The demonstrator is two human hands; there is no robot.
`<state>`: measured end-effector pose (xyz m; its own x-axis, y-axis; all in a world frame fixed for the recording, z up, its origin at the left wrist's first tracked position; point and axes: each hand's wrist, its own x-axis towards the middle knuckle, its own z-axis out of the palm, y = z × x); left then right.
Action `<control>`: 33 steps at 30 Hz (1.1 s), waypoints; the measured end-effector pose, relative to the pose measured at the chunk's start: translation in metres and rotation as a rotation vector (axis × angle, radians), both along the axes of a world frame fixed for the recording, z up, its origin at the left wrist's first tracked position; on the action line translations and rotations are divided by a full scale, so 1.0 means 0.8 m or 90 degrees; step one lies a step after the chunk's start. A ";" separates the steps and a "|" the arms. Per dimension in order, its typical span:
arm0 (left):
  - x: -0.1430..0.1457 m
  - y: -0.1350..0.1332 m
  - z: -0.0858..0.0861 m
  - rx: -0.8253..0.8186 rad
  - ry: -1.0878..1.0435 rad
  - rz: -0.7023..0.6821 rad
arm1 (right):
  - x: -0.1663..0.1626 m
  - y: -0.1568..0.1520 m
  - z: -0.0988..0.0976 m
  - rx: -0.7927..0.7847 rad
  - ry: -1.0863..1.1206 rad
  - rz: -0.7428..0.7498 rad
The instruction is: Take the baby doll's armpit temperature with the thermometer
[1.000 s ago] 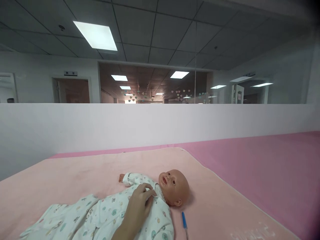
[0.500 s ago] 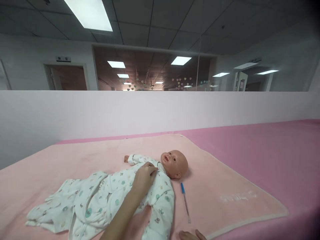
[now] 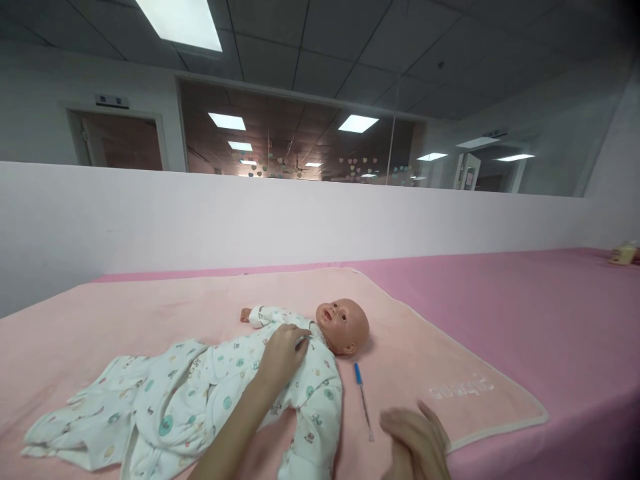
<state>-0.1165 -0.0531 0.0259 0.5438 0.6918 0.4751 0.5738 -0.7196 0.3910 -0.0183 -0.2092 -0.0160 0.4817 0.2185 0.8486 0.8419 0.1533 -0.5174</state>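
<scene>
A baby doll in a white patterned romper lies on its back on a pale pink blanket, head to the right. My left hand rests on the doll's chest, fingers curled and pinching the romper at the collar. My right hand is low at the bottom edge, fingers loosely apart and holding nothing, just right of a blue pen that lies on the blanket beside the doll.
The blanket lies on a darker pink table cover. A white partition wall runs along the far side. A small yellowish object sits at the far right edge.
The view has tilted down. My right hand has come up into view from the bottom edge beside the pen. My left hand stays on the doll's collar.
</scene>
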 end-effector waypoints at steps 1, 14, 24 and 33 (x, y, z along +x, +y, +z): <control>0.000 -0.001 0.001 -0.001 -0.006 0.001 | 0.007 0.014 0.016 -0.005 -0.016 0.023; 0.002 -0.001 -0.005 0.021 -0.048 0.045 | 0.018 0.161 0.028 -0.212 -0.202 0.307; -0.031 0.016 0.010 -0.171 -0.099 -0.046 | 0.021 0.154 0.023 -0.151 -0.129 0.416; -0.102 0.029 0.024 -0.382 -0.035 -0.228 | 0.014 0.145 0.024 -0.149 -0.227 0.437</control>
<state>-0.1982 -0.0301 0.0453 0.7737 0.6256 0.1001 0.3095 -0.5111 0.8018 -0.0069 -0.0929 0.0034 -0.1153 0.5586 0.8214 0.7199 0.6167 -0.3184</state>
